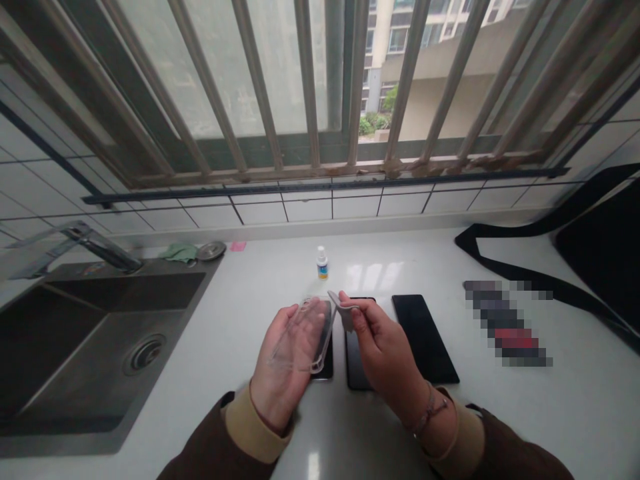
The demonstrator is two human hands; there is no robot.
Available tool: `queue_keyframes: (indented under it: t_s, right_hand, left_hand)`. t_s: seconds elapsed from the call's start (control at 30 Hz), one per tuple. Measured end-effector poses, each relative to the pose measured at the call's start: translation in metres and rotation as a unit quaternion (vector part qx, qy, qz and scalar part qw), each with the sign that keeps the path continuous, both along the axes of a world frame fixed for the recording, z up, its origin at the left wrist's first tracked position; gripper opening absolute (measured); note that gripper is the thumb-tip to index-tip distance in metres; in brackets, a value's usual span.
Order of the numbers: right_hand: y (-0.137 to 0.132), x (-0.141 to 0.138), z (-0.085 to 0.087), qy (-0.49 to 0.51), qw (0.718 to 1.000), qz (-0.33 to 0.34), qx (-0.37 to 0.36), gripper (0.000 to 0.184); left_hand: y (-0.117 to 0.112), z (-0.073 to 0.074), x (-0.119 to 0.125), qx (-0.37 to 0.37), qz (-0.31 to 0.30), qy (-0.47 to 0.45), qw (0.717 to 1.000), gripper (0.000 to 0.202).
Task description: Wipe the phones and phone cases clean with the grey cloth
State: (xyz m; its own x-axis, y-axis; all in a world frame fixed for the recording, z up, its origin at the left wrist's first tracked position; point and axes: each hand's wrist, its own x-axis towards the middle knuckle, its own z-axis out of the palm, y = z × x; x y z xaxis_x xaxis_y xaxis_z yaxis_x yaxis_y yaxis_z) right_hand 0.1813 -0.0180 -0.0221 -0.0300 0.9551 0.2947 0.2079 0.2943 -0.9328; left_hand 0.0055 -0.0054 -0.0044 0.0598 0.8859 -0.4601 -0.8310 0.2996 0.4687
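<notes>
My left hand (283, 363) lies palm up and holds a clear phone case (303, 333) across its fingers. My right hand (383, 350) pinches a small grey cloth (345, 312) just to the right of the case's upper end. Below the hands three black phones lie side by side on the white counter (240, 333): one (326, 365) partly hidden under the case, one (356, 370) under my right hand, and one (425, 337) in full view to the right. A small white dropper bottle (322, 263) stands behind them.
A steel sink (85, 333) with a tap (103, 248) fills the left. A green rag (179, 252) and a drain plug (211, 250) lie by its back corner. A black bag with a strap (595, 267) sits at the right. A barred window runs along the back.
</notes>
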Motion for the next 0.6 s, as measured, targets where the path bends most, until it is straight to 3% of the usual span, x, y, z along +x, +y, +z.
queue_keyframes:
  t_s: [0.1,0.2,0.3,0.43,0.5,0.6]
  right_hand:
    - [-0.004,-0.003,0.000,0.003,0.999,0.032,-0.014,0.031]
    - [-0.006,-0.007,-0.005,0.038,0.997,0.058,-0.044,0.033]
    - [-0.005,-0.011,-0.011,0.119,0.986,0.082,-0.079,0.035]
    - [-0.002,-0.014,-0.015,0.193,0.969,0.102,-0.118,0.034]
    - [-0.002,-0.016,-0.013,0.221,0.957,0.123,-0.141,0.034]
    - [-0.003,-0.017,-0.010,0.246,0.938,0.161,-0.183,0.038]
  left_hand:
    - [0.006,0.002,0.005,-0.009,0.075,0.015,0.997,0.028]
    - [0.010,0.006,0.007,-0.017,0.106,0.033,0.994,0.026]
    - [0.006,0.011,0.008,0.000,0.058,0.064,0.996,0.026]
    - [-0.003,0.017,0.010,0.064,-0.030,0.086,0.994,0.048]
    - [-0.005,0.018,0.011,0.091,-0.021,0.107,0.990,0.054]
    - [-0.002,0.018,0.010,0.119,0.061,0.165,0.977,0.053]
